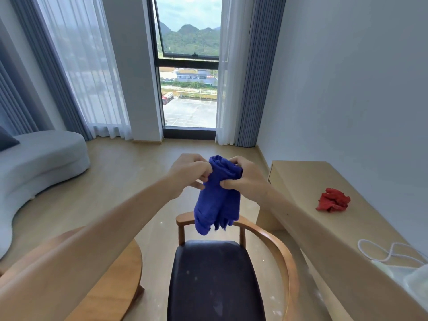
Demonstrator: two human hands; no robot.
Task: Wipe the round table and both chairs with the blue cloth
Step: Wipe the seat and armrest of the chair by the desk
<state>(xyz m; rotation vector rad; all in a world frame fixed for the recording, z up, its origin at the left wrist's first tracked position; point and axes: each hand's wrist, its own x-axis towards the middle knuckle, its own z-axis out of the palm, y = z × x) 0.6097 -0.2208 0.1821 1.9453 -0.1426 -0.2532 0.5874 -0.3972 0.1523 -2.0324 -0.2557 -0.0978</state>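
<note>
Two hands up at chest height, sharing one blue cloth (216,195) above the chair (215,274). Left hand (190,171) pinching the bunched top edge, fingers curled tight; right hand (243,177) likewise in a closed grip on the other side of the same fold, thumb pressed against the fabric. Rest of the cloth hanging loose and crumpled, lower hem dangling just over the chair's curved wooden backrest, not clearly touching it. Probably being shaken out or refolded into a pad with a fresh face, hence held clear of every surface. Dark seat below flecked with pale specks, likely the next thing needing a wipe. Round tabletop (125,269) at lower left, partly hidden behind the left forearm. Red rag (333,200) lying crumpled on the long desk (308,181) to the right, well apart.
</note>
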